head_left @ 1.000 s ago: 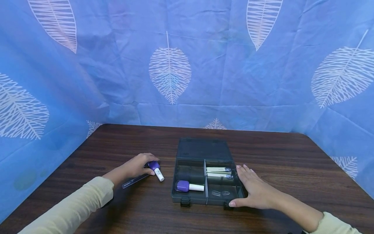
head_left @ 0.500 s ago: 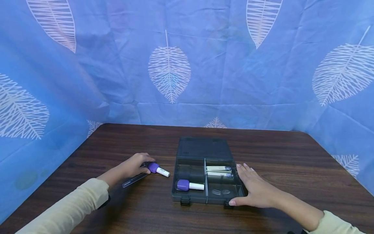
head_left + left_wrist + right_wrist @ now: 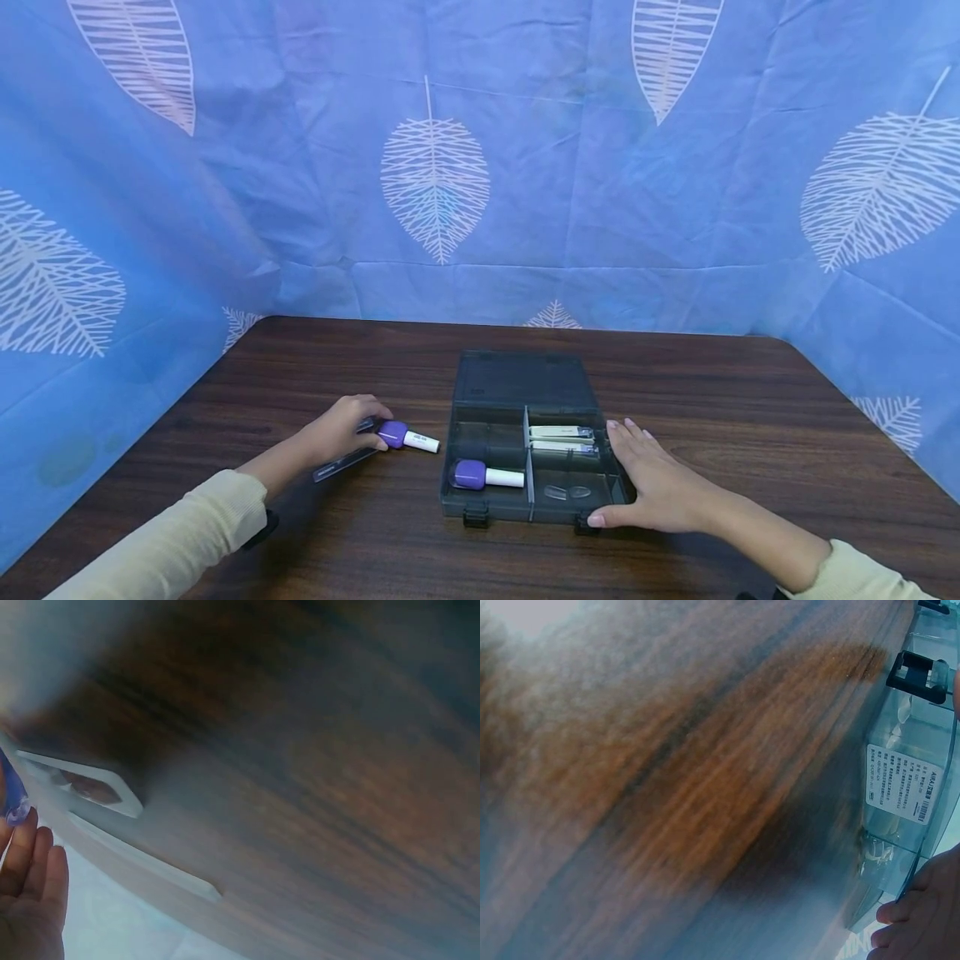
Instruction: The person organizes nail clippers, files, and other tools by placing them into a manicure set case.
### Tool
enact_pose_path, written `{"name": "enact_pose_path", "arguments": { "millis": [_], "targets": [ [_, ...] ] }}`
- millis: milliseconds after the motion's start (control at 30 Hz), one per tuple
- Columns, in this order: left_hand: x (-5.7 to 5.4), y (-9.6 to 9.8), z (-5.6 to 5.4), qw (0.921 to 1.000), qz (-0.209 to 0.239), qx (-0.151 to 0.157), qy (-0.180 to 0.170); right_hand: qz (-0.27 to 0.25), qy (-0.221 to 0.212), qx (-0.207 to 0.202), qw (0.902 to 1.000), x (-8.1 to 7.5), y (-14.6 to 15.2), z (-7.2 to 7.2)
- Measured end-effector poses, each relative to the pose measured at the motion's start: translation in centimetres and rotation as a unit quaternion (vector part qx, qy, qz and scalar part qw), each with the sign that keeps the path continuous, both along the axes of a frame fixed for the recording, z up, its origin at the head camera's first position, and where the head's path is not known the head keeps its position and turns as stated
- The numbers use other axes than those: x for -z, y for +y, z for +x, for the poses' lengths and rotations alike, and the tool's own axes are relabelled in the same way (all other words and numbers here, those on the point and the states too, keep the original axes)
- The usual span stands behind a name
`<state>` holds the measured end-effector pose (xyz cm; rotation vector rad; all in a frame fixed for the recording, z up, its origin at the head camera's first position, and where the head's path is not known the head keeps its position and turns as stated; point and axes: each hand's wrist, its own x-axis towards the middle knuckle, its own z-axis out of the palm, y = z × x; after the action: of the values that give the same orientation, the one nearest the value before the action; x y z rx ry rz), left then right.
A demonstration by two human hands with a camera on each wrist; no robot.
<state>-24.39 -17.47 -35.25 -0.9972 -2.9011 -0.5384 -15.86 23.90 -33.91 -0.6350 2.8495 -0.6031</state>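
In the head view my left hand (image 3: 348,427) pinches a purple nail polish bottle (image 3: 392,433) by its body, low over the table, its white cap pointing right. A dark slim strip (image 3: 345,463) lies beneath that hand. The left wrist view shows a slotted flat piece (image 3: 112,791) and a slim strip (image 3: 150,859) near the fingers. My right hand (image 3: 663,483) rests along the right side of a dark see-through case (image 3: 491,508), fingers extended and thumb at its front corner. Inside lie another purple nail polish bottle (image 3: 471,475), two nail clippers (image 3: 561,432) and two small clear pieces (image 3: 556,492).
The case's lid (image 3: 521,379) is folded back, away from the person. A divider (image 3: 528,467) splits the case, whose back left compartment holds nothing visible. Dark wooden table (image 3: 360,542) surrounds it. A blue leaf-print cloth (image 3: 510,167) hangs behind.
My left hand has shifted slightly left, and the nail polish bottle in it has turned so its cap points right rather than toward the person. The right hand stays on the case.
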Motion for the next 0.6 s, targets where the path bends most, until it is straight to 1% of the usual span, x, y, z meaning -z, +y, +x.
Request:
{"name": "enact_pose_path", "arguments": {
  "millis": [200,367,467,600],
  "targets": [
    [0.2,-0.1,1.3,0.9989,0.036,-0.015,0.027,0.001,0.006,-0.001,1.0,0.0,0.0,0.0],
    [0.2,-0.1,2.0,0.9958,0.074,-0.018,0.05,-0.001,0.006,-0.003,1.0,0.0,-0.1,0.0],
    [0.1,-0.1,2.3,0.9941,0.091,-0.021,0.056,-0.003,0.002,-0.003,1.0,0.0,0.0,0.0],
    [0.0,-0.1,2.5,0.9926,0.107,-0.025,0.051,-0.002,-0.001,0.0,1.0,-0.1,0.0,0.0]
  ]
}}
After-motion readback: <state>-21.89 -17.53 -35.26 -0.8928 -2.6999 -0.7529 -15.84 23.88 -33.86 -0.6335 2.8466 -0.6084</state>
